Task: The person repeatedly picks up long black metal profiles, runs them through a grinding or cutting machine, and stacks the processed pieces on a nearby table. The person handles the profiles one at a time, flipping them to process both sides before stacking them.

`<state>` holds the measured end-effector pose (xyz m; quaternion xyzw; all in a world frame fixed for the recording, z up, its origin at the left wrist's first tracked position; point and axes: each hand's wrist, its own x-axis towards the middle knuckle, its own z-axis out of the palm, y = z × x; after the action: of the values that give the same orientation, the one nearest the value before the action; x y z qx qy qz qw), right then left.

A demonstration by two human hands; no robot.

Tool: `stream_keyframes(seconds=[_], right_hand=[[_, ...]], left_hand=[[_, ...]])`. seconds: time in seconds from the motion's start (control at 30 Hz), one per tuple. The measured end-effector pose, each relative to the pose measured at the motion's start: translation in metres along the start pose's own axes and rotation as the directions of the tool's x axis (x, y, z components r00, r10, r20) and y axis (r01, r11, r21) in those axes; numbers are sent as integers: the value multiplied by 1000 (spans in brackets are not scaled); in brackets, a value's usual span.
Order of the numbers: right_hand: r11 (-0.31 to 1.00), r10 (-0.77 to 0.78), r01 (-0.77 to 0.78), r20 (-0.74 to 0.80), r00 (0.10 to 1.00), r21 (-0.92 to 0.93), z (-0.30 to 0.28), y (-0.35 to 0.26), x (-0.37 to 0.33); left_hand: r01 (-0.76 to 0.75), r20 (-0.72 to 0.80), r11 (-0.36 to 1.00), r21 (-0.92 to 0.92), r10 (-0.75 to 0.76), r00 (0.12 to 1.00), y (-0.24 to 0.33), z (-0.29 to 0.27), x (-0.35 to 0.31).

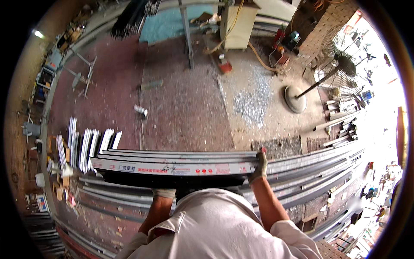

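While a person in a white shirt (224, 228) is occupying the near middle of the head view, both hands are working at a long white-faced bar (181, 166). Bar is lying crosswise just in front of the torso, printed face showing, dark underside turned toward the body.

Right hand (260, 167), pale-gloved, is wrapping round the bar's right end; this grip is closing firmly, fingers over the far edge. Left hand (164, 193), also gloved, is sitting at the bar's near side, left of the torso. Its fingers are hiding beneath the dark part; how far that grip is opening, or what it is holding, I cannot tell.

Pale strips are running along the bar's far edge; whether they are belonging to the same load is unclear. Long metal profiles (319, 162) are stretching away to the right. Left of the bar, short white bundles (92, 146) are lying side by side.

Farther off, silvery scraps (254, 100) are littering the floor (185, 103), and a pedestal fan (296, 98) is standing to their right. A red scoop-like object (224, 65) is lying near a cream cabinet (238, 28). At far left, a metal stand (82, 80) is standing on reddish ground.
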<state>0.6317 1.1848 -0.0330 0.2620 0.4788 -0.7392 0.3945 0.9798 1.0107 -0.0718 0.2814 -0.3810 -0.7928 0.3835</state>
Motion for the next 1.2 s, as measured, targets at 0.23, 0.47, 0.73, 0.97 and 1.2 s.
stream_keyframes(seconds=[0.23,0.47,0.73,0.97,1.2], right_hand=[[943,-174,196,-102,979,270,0,-15,113],[992,-24,34,-83,996,120,133,-75,196],[924,-145,180,-127,981,338,280,-117,317],[908,-184,226,-151,971,352,347,-182,411],[926,-98,150,-164,982,346,438,-267,542]], left_hand=[[148,151,949,-279,-109,983,4,45,152],[247,308,845,-474,-104,946,-10,36,343],[305,412,789,-533,-72,908,14,76,572],[323,552,846,-423,-42,833,3,152,718],[241,435,880,-409,-44,899,-17,204,874]])
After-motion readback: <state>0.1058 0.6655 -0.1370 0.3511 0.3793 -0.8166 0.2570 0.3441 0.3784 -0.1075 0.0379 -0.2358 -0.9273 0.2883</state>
